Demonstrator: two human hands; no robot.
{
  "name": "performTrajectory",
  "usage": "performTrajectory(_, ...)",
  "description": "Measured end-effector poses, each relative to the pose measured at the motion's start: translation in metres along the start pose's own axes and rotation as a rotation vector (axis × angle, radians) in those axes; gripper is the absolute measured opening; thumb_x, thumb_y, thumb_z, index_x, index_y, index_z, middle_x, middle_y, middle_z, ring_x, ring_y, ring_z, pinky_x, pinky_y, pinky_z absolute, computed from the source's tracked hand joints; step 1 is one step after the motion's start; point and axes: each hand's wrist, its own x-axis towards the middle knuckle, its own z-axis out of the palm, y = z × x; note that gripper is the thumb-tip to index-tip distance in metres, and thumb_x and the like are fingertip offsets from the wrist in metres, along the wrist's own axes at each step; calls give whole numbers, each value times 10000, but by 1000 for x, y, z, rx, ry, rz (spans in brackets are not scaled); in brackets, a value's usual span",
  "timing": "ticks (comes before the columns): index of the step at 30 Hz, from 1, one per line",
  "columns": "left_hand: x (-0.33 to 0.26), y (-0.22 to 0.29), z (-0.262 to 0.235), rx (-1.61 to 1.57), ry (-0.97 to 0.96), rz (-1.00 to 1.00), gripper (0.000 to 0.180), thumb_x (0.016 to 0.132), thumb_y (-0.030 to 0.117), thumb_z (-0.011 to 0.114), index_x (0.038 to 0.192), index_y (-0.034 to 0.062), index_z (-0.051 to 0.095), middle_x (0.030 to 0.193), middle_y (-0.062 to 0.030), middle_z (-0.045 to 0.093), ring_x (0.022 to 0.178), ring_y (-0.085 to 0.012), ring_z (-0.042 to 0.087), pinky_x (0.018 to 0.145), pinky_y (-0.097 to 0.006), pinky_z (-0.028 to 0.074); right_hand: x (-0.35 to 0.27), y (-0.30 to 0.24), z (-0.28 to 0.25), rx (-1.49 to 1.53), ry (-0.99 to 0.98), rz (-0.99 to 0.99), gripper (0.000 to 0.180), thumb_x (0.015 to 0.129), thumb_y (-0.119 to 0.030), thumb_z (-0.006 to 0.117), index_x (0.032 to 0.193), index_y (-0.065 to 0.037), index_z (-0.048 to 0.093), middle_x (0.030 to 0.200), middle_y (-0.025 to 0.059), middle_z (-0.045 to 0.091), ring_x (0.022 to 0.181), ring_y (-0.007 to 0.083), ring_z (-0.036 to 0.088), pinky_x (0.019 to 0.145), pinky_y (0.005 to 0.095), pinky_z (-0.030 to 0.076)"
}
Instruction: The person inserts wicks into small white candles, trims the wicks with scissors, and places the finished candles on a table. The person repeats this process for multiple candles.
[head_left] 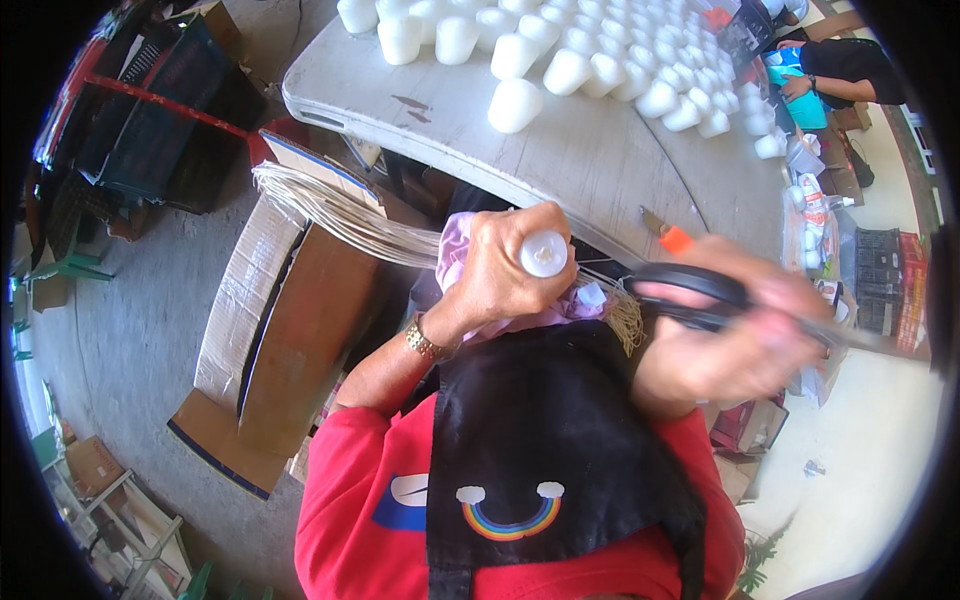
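White, round-ended cylinder (543, 254): located in the left hand (512, 268), in front of the black apron (540, 430) and close to the near edge of the counter (590, 165). The fingers of the left hand are wrapped about it. Its end faces the camera, so its long axis runs roughly along the line of sight; the lower part is hidden by the hand.

Scissors (722, 284): located in the right hand (725, 350), to the right of the cylinder and apart from it. The right hand is closed on the scissors; motion blur hides the exact finger placement. The handle loops lie toward the left hand, the blades toward the right, away from the cylinder. The long axis runs left to right, dipping slightly at the blade side.

Pale string bundle (345, 215): extends from the left to the purple cloth (455, 240) beside the left hand. Further strands hang between the hands, nearer the right.
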Motion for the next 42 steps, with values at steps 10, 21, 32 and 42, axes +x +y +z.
performTrajectory(10, -3, -2, -2, 44, 42, 135, 144, 664, 62, 699, 708, 53, 562, 637, -121, 599, 597, -306, 632, 558, -337, 485, 2, 0, 13, 52, 48, 52, 232, 994, -209, 477, 1042, 18, 476, 662, 176, 597, 489, 192, 587, 444, 284, 492)
performTrajectory(21, -37, -59, -6, 469, -332, 212, 253, 863, 262, 571, 939, 21, 571, 964, -160, 568, 944, -369, 570, 924, -479, 430, -33, 11, -9, -134, -355, 403, 90, 946, -70, 543, 944, 13, 577, 701, 82, 649, 573, 117, 643, 530, 244, 501)
performTrajectory(32, -68, -82, -22, 1014, -286, 61, 499, 790, 319, 688, 1240, 135, 576, 1096, -208, 570, 1131, -408, 533, 1014, -666, 306, -61, 15, -40, 467, -826, 1252, 226, 929, -105, 536, 1126, 1, 571, 940, 81, 635, 873, 147, 649, 815, 300, 509)
performTrajectory(42, -56, -69, -15, 775, -178, -183, 338, 807, 186, 580, 1127, 80, 554, 931, -221, 564, 849, -415, 589, 792, -508, 480, -89, 36, -78, 1120, -661, 1361, 592, 862, -134, 568, 1395, 31, 371, 1201, 171, 589, 1109, 251, 579, 1008, 377, 399)
